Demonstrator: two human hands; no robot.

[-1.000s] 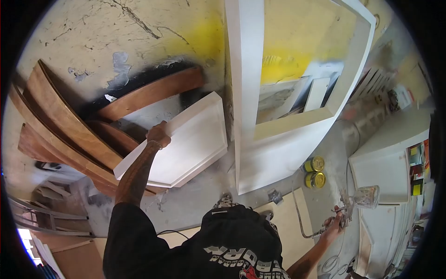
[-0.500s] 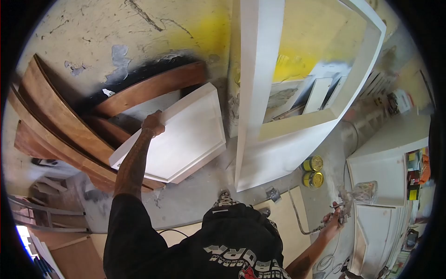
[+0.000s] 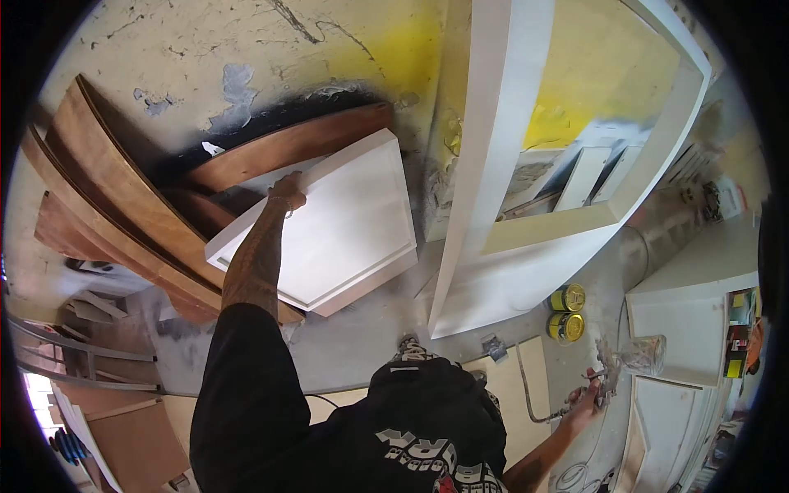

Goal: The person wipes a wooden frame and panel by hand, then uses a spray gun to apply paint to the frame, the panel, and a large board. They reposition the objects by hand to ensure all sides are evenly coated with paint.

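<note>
My left hand is closed over the upper edge of a white panel with a raised rim. The panel leans at a slant against curved brown wooden pieces. Out to the right, my right hand is wrapped around a spray gun with a cloudy cup on it. A hose runs from the gun. Part of its handle is hidden by my fingers.
A tall white frame stands right of the panel. Two yellow-labelled cans sit on the floor near its foot. White cabinet parts are at far right. A pale board lies near my feet.
The camera view has shifted, so most surroundings sit farther right. The white panel has moved slightly toward the wall with my left hand on it. My right hand keeps the spray gun.
</note>
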